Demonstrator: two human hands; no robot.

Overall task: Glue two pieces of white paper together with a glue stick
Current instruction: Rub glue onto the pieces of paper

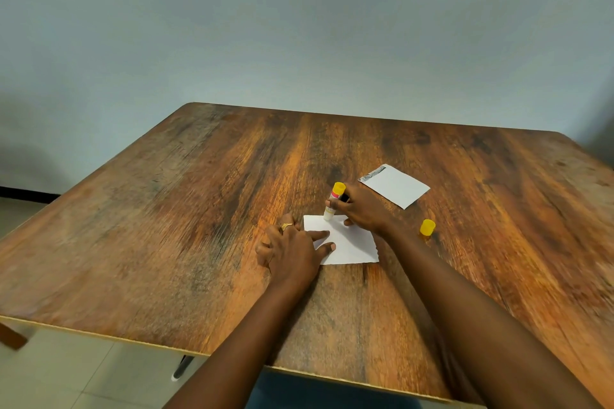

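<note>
Head view, from your side outward: the wooden worktop (166, 242) has its pale front edge nearest you, well short of the near paper (352, 242), a white sheet lying flat on the wood. That sheet's near edge looks slightly ragged towards its right corner.

Your left hand (292, 249) lies at the sheet's left side. Its grip is wide open and has hold of nothing: the fingers are straight and spread, and two of them press flat on the left part of the sheet. The rest of the hand rests on bare wood just left of it. A gold ring (286, 226) shows on one finger, just off the sheet's far-left corner.

Your right hand (360, 212) is over the sheet's far-right part, its grip closed round the glue stick (333, 204) with fingers curled about the barrel. The stick stands nearly upright with a slight lean, yellow end up and white end down. Its lower end touches the sheet at the far edge.

Right of the sheet and apart from it, a yellow cap (427, 227) stands on the wood. Beyond the sheet, further right, the far paper (395, 186) lies flat, with a grey strip along its left edge. Far behind the sheet rises a plain pale wall (299, 26).
</note>
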